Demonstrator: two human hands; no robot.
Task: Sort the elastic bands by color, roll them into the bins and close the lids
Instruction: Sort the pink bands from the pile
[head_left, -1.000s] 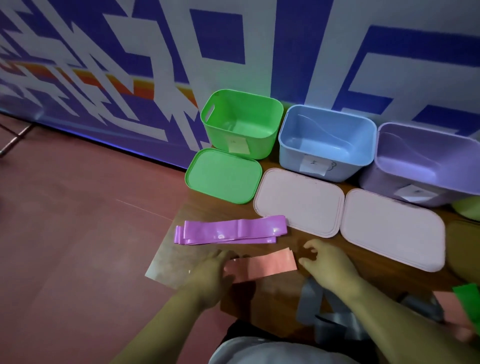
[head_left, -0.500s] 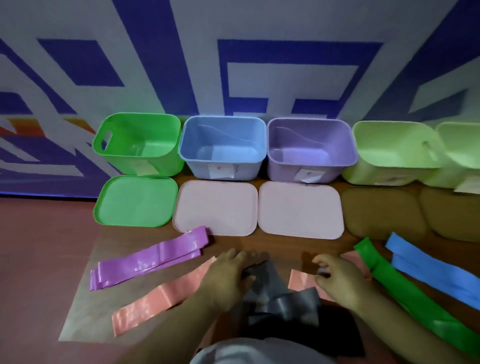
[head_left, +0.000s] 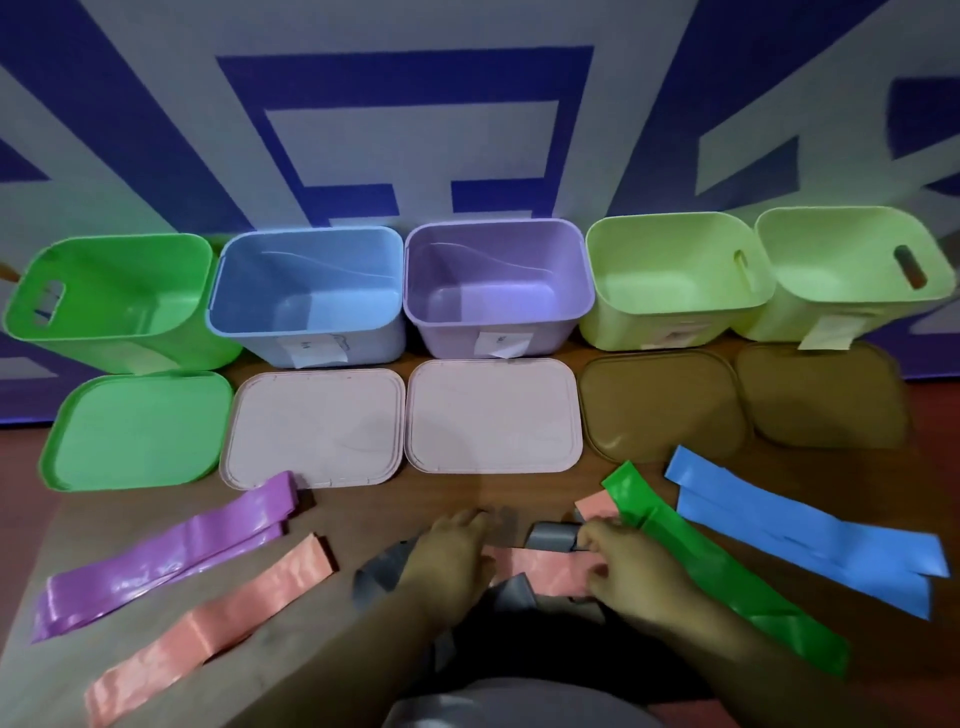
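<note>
Five open bins, lids before them, stand beyond the grey band on the desk. Purple band and pink band lie to its left, green band and blue band to its right. The left hand rests flat on it; the right hand pinches its rolled end.

- Dim, diffuse light reaches you; the whole view is soft.
- Glare streaks the glossy purple elastic band and the salmon-pink elastic band.
- Wide-angle bowing tilts the bright green plastic bin and the outermost pale yellow-green plastic bin outward.
- Your left hand, right hand and the dull grey elastic band read dark, blurred and shadowed.
</note>
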